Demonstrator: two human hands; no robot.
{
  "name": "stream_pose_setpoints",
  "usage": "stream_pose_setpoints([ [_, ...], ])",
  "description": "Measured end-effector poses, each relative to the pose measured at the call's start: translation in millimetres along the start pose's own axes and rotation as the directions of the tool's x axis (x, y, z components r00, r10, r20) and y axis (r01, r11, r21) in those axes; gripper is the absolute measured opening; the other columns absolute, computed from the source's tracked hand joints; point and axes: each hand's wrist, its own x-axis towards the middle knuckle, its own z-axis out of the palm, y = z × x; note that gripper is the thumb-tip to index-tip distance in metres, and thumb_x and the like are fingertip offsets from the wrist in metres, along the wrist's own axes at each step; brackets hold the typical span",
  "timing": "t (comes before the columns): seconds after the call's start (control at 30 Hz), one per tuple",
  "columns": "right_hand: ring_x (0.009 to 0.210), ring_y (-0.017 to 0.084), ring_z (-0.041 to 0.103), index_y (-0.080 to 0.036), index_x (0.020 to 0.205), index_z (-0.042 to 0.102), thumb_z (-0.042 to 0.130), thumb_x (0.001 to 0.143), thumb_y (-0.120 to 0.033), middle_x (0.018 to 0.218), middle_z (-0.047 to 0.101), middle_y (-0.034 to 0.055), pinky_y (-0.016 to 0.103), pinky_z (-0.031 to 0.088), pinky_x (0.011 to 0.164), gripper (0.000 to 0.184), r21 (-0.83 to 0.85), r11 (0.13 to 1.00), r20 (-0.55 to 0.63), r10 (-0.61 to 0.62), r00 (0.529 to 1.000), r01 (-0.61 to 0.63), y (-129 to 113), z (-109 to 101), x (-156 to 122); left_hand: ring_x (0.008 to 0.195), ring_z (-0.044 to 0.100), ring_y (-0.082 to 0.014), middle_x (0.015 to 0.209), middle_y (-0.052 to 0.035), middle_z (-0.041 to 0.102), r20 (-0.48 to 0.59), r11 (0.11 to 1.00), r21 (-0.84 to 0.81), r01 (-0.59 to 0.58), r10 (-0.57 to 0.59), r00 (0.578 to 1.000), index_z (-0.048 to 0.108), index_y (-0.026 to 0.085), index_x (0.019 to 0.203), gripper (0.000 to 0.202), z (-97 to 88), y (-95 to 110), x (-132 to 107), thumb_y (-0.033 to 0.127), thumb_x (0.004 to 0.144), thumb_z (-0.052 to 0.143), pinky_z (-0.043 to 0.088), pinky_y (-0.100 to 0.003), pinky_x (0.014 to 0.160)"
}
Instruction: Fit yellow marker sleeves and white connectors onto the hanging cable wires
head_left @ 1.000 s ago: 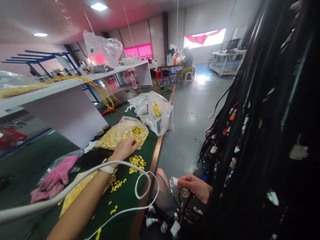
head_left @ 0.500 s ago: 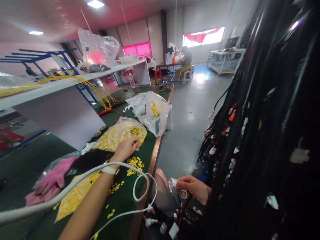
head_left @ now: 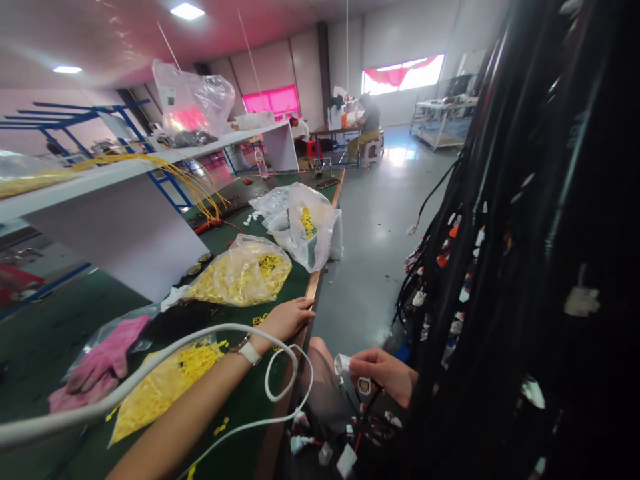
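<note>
My left hand (head_left: 287, 321) is over the copper-coloured table edge, its fingertips drawn together. Anything between them is too small or hidden to make out. Under that hand, a pile of small yellow plastic clips (head_left: 260, 320) is mostly covered. Just beyond lies a clear bag of yellow clips (head_left: 225, 273). Lower right, over my lap, my right hand (head_left: 387, 375) pinches a white wire connector (head_left: 343, 365) on a dark cable. A second white connector (head_left: 365, 385) with a yellowish inside hangs just below those fingers.
Thick black cable bundles (head_left: 520, 220) hang along the right. A white cord (head_left: 215, 331) loops across my left forearm. Another bag of yellow clips (head_left: 150, 400), pink gloves (head_left: 107, 353) and a plastic-lined tub (head_left: 315, 230) stand on the green table. People sit farther back.
My left hand has moved from the open bag of clips toward the right and nearer, to the table edge. My right hand stays on the connector, nearly still.
</note>
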Motion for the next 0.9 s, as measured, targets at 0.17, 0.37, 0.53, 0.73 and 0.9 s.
stream_pose_setpoints([
  [0.17, 0.039, 0.008, 0.043, -0.016, 0.060, 0.068, 0.074, 0.070, -0.047, 0.050, 0.055, -0.0022, 0.021, 0.033, 0.039, 0.033, 0.031, 1.000, -0.003, 0.004, 1.000, -0.004, 1, -1, 0, 0.104, 0.064, -0.0184, 0.112, -0.0032, 0.070, -0.110, 0.987, 0.012, 0.158, -0.155, 0.982, 0.068, 0.024, 0.106, 0.043, -10.0, -15, 4, 0.001, 0.078, 0.046, 0.049, -0.029, 0.093],
  [0.37, 0.039, 0.007, 0.036, -0.017, 0.062, 0.069, 0.072, 0.073, -0.046, 0.049, 0.051, -0.0033, 0.021, 0.025, 0.040, 0.032, -0.006, 1.000, -0.008, -0.008, 1.000, 0.008, 1, -3, 1, 0.131, 0.044, -0.0214, 0.136, -0.0102, 0.054, -0.378, 0.910, 0.024, 0.414, -0.375, 0.846, 0.058, 0.014, 0.123, 0.053, -50.9, -61, 20, -0.002, 0.077, 0.037, 0.032, -0.038, 0.112],
  [0.53, 0.042, 0.009, 0.039, -0.018, 0.060, 0.068, 0.071, 0.074, -0.047, 0.052, 0.054, -0.0018, 0.023, 0.028, 0.043, 0.032, -0.037, 0.999, -0.007, -0.028, 1.000, 0.028, -1, -1, -2, 0.127, 0.048, -0.0221, 0.137, -0.0102, 0.053, -0.395, 0.871, -0.017, 0.492, -0.458, 0.796, 0.049, 0.015, 0.133, 0.052, -67.7, -64, 10, 0.006, 0.083, 0.037, 0.036, -0.039, 0.109],
  [0.73, 0.041, 0.009, 0.036, -0.018, 0.058, 0.067, 0.072, 0.072, -0.046, 0.050, 0.051, -0.0028, 0.024, 0.027, 0.043, 0.032, -0.010, 1.000, 0.006, -0.010, 1.000, 0.010, -5, 1, -3, 0.092, 0.068, -0.0191, 0.101, -0.0013, 0.073, -0.002, 0.921, -0.024, 0.388, -0.388, 0.921, 0.071, 0.022, 0.100, 0.035, -38.2, -33, -31, 0.012, 0.067, 0.063, 0.051, -0.026, 0.086],
  [0.9, 0.041, 0.008, 0.036, -0.019, 0.057, 0.066, 0.072, 0.072, -0.047, 0.050, 0.050, -0.0028, 0.024, 0.027, 0.043, 0.033, 0.008, 1.000, 0.032, -0.027, 0.999, 0.027, -7, 4, -5, 0.092, 0.066, -0.0235, 0.094, -0.0097, 0.073, 0.033, 0.893, 0.057, 0.447, -0.449, 0.893, 0.072, 0.017, 0.088, 0.028, -18.5, -30, -32, 0.007, 0.070, 0.053, 0.048, -0.033, 0.085],
])
